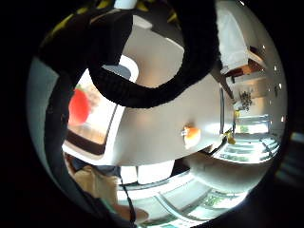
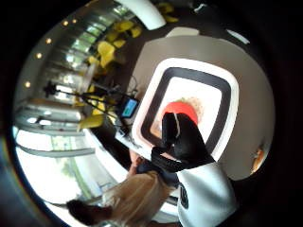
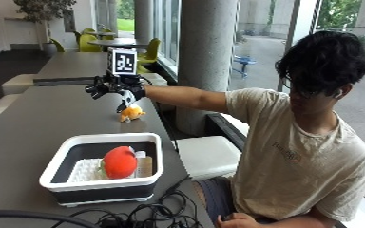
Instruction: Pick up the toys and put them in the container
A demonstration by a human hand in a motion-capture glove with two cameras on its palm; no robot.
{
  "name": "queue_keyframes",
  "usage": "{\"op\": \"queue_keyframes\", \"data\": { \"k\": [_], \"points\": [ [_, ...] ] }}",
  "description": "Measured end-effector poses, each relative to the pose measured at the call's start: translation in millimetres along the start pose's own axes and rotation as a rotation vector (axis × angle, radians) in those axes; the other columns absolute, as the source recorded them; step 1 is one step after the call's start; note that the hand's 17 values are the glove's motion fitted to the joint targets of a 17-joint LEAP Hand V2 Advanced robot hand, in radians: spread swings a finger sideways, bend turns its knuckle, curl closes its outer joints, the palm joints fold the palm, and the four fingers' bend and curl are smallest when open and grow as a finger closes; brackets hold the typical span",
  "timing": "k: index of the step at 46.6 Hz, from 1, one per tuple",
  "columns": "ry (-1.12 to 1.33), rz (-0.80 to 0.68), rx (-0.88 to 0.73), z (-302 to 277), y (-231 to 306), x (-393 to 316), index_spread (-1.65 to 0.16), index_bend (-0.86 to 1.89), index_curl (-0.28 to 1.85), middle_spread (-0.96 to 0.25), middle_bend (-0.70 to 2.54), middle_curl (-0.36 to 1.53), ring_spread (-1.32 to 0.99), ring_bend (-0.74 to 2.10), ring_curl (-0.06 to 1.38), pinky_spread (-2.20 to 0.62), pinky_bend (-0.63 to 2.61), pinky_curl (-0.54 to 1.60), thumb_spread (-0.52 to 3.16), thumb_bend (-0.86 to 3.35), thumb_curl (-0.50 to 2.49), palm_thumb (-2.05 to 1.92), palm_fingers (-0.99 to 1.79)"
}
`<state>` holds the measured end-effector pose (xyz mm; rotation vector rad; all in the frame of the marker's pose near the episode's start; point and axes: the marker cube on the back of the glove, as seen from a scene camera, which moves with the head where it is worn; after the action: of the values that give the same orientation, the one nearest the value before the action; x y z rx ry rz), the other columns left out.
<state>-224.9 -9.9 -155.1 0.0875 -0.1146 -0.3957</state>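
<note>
Container, white-rimmed rectangular plastic tub with dark walls on the grey surface, holding a round red-orange plush toy | black-gloved right hand raised above the surface, fingers spread, holding nothing | small orange-and-yellow plush toy on the surface just below that hand, apart from the container

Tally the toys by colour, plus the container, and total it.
Red toy, in the container: 1
Orange toy, on the table: 1
White container: 1
Total: 3
</note>
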Motion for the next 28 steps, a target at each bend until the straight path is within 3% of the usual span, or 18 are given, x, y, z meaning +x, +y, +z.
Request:
{"op": "queue_keyframes", "data": {
  "k": [5, 10, 22, 28],
  "points": [
    [-0.028, 0.154, -0.004, 15.0, 9.8, 29.9, -0.31, 0.19, 0.42, -0.04, 0.15, 0.28, -0.01, 0.21, 0.39, 0.02, 1.05, 0.34, 1.34, -0.01, 0.36, 0.24, -0.06],
    [0.039, 0.082, -0.001, 32.0, 12.6, 69.7, -0.31, 0.19, 0.42, -0.04, 0.15, 0.27, -0.02, 0.20, 0.39, 0.01, 1.03, 0.34, 1.35, -0.02, 0.36, 0.22, -0.06],
    [0.201, 0.289, -0.059, 79.3, 51.2, 173.8, -0.32, 0.19, 0.43, -0.05, 0.15, 0.27, -0.03, 0.21, 0.40, 0.00, 0.96, 0.32, 1.36, -0.02, 0.34, 0.18, -0.04],
    [0.020, 0.290, 0.005, 104.3, 65.2, 204.7, -0.32, 0.19, 0.43, -0.06, 0.16, 0.27, -0.04, 0.22, 0.41, 0.00, 0.94, 0.32, 1.36, -0.01, 0.34, 0.18, -0.04]
  ]
}}
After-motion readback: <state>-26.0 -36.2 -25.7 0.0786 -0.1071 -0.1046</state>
